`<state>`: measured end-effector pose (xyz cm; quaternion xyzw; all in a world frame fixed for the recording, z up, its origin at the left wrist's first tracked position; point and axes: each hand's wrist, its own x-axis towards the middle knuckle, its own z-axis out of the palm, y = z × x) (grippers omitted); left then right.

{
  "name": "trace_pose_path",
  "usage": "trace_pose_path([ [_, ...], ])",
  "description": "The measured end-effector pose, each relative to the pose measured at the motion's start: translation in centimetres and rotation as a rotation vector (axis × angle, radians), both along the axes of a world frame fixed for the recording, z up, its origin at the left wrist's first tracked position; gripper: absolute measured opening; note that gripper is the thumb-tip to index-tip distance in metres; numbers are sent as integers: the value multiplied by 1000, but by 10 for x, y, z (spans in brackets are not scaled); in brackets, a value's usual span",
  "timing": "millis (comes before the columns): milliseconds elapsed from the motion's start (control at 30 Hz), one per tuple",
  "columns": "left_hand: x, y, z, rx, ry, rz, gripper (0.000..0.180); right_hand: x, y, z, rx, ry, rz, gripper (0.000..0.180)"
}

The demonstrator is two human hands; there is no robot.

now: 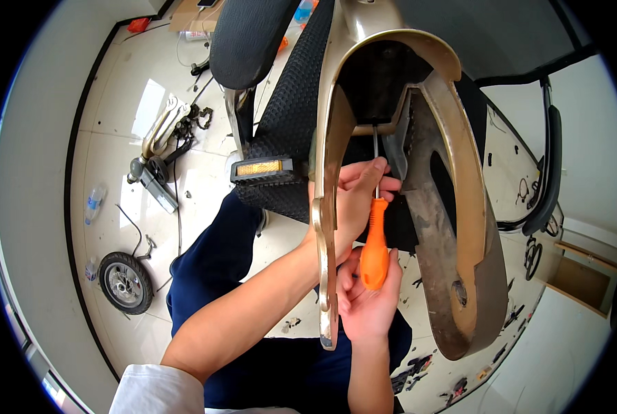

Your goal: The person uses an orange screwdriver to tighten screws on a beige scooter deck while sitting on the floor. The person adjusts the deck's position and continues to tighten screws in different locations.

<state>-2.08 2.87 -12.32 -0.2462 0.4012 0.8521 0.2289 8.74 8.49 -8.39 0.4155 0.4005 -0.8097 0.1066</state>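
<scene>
A screwdriver with an orange handle stands upright inside a curved bronze metal frame, its shaft reaching up into the dark hollow at the top. My left hand comes in behind the frame's left edge, its thumb and fingers closed round the screwdriver's shaft. Below it, my right hand cups the end of the handle between thumb and curled fingers. The tip of the screwdriver is hidden in the hollow. A black pedal with an amber reflector sticks out left of the frame.
Black textured padding and an armrest lie behind the frame. On the tiled floor at left are a small wheel, metal parts and a plastic bottle. Scattered parts lie lower right, near an open wooden box.
</scene>
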Motion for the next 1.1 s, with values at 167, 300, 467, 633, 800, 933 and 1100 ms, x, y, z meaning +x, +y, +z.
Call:
trace_pose_path([
  [167, 1, 2, 2, -13, -58, 53, 22, 2, -21, -2, 596, 114, 202, 48],
  [300, -3, -4, 4, 52, -65, -42, 27, 3, 22, -10, -519, 87, -91, 47],
  [467, 1, 0, -3, 182, 105, -57, 30, -1, 28, -13, -703, 151, -93, 47],
  [633, -1, -1, 2, -25, -23, -30, 23, -5, -5, -2, 258, 34, -118, 33],
  [800, -1, 3, -6, -110, 47, 3, 24, 2, -10, -6, 419, 145, 96, 25],
  [933, -2, -5, 0, 157, -11, -87, 40, 3, 16, -7, -555, 123, -57, 56],
  [1100, -2, -5, -4, 111, 81, -81, 33, 2, 6, -15, -266, 220, 24, 53],
])
